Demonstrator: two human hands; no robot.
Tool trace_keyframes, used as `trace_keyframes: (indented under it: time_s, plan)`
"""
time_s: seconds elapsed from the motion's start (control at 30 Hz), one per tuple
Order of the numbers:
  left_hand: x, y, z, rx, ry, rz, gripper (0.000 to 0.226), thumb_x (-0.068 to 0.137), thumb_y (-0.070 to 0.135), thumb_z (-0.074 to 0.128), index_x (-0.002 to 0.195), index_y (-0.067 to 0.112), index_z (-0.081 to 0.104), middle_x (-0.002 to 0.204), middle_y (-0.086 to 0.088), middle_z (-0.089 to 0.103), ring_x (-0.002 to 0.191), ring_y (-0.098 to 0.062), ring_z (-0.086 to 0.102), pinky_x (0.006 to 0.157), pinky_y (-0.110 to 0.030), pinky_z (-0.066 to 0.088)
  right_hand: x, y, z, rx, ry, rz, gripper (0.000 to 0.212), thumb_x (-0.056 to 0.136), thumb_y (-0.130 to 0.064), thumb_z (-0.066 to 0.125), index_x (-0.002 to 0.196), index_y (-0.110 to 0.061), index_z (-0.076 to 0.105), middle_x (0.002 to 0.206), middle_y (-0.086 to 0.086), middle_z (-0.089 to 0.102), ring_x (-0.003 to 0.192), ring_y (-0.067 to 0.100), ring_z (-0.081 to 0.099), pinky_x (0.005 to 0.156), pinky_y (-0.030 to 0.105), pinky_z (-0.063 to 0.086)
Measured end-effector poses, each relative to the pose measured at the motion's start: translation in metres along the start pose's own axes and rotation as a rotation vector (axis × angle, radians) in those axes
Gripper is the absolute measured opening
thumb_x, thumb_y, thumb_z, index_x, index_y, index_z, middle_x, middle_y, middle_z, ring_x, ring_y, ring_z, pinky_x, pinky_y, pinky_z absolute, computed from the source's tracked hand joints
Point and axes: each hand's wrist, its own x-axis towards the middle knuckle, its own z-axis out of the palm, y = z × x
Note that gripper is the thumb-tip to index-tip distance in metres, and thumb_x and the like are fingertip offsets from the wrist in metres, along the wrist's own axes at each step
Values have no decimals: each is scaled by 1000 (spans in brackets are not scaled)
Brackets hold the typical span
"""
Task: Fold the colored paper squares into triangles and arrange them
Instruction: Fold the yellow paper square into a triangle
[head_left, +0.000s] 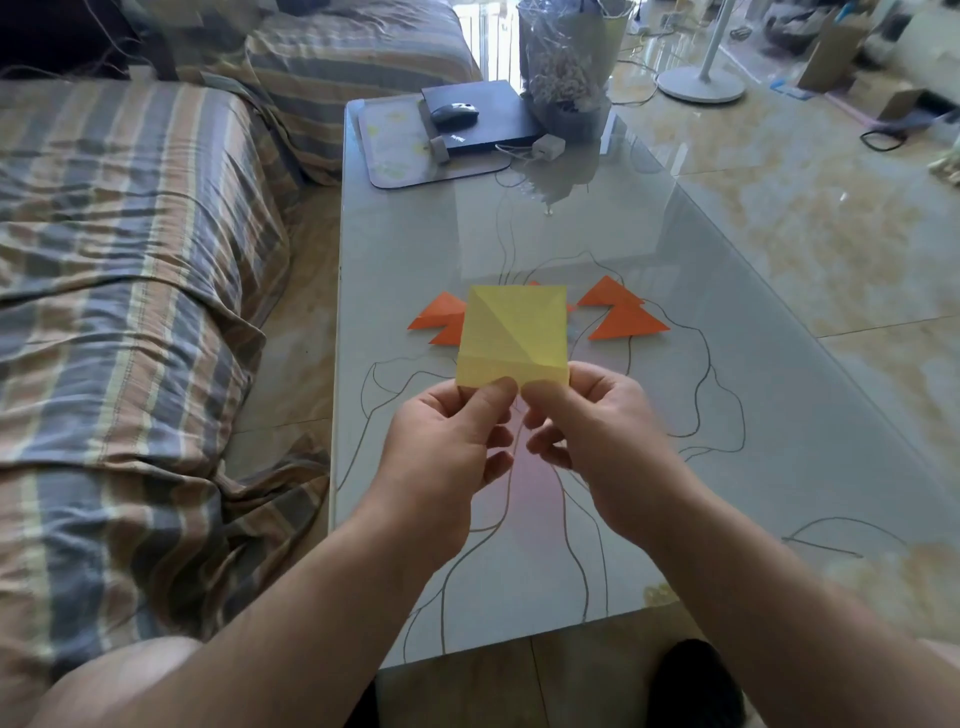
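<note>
Head view shows you holding a creased yellow paper square (511, 335) up in the air just above both hands, over the glossy grey glass table (727, 415). Your left hand (447, 441) pinches its lower edge with the thumb on the near face, and your right hand (587, 431) pinches the same edge right beside it, so the two hands sit nearly touching, both clamped on the sheet.

Judging by how it stands up unsupported, the paper is light and thin yet just stiff enough to hold its shape. It should crease readily and dent or tear if squeezed hard, so take it by edges and corners with fingertips, and press folds along the diagonal crease already visible.

Beyond your hands, folded orange paper triangles (621, 314) lie flat on the table, some to the left of the sheet and some to the right. The yellow sheet hides whatever sits directly behind it; only small slivers of orange peek out there, so the count is unclear. Your fingers behind the paper are hidden too.
</note>
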Motion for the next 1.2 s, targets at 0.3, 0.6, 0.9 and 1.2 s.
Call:
trace_keyframes:
  time_s: [0.3, 0.6, 0.9, 1.2]
  plan:
    - [0, -1, 0, 103, 16, 54, 16, 98, 22, 67, 87, 10, 66, 63, 6, 67, 64, -11, 63, 73, -37, 56, 0, 1, 2, 55, -80, 76, 21, 94, -25, 75, 90, -6, 71, 76, 5, 70, 67, 20, 65, 70, 35, 54]
    - [6, -1, -9, 161, 32, 62, 11, 99, 27, 66, 102, 17, 69, 80, 7, 76, 80, -15, 74, 76, -37, 61, 2, 2, -3, 40, -100, 81, 21, 87, -29, 80, 87, -12, 70, 77, 5, 73, 67, 19, 65, 70, 35, 55]
    - [12, 4, -16, 215, 32, 82, 12, 98, 22, 69, 107, 15, 66, 94, -5, 78, 82, -18, 75, 72, -33, 63, 7, 5, -6, 165, -10, 98, 31, 84, -2, 81, 107, -14, 66, 69, 2, 61, 64, 20, 61, 67, 35, 54]
    - [18, 11, -23, 253, 20, 177, 24, 102, 6, 59, 115, 26, 63, 95, -11, 73, 94, -26, 74, 87, -45, 63, 12, -2, -8, 186, 65, 72, 32, 98, -21, 70, 126, -29, 57, 91, 4, 67, 66, 19, 60, 72, 38, 54]
